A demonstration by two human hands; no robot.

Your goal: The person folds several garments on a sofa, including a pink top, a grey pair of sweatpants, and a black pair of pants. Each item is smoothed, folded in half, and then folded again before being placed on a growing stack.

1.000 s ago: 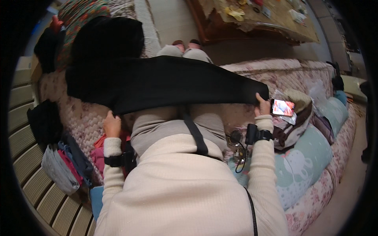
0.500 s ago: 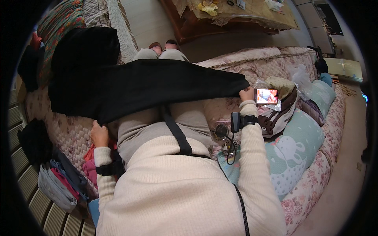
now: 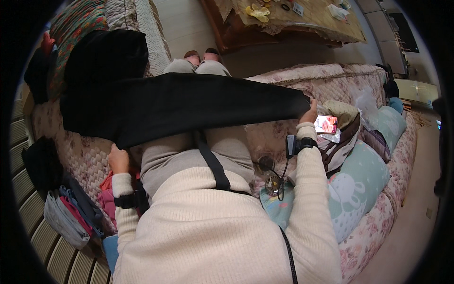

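Note:
A pair of black trousers (image 3: pixel 184 102) lies across my lap, one long leg stretched from left to right. At its narrow right end, my right hand (image 3: pixel 309 112) grips the hem with fingers closed. My left hand (image 3: pixel 118 159) pinches the near edge of the cloth at the lower left. More black cloth (image 3: pixel 106 54) lies bunched behind, at the upper left; whether it belongs to the same trousers I cannot tell. Just right of my right hand, a lit phone (image 3: pixel 326 124) rests on a pile of clothing.
Folded clothes (image 3: pixel 71 215) and a dark heap (image 3: pixel 41 163) lie at the left. Pillows with a light green print (image 3: pixel 352 189) and a clear plastic bag (image 3: pixel 365 106) sit on the floral sofa cover (image 3: pixel 364 246) at right. A wooden table (image 3: pixel 302 28) stands ahead.
My right hand has moved right with the hem, drawing the trouser leg straighter, and now partly overlaps where the phone appeared. My left hand keeps its hold almost in place.

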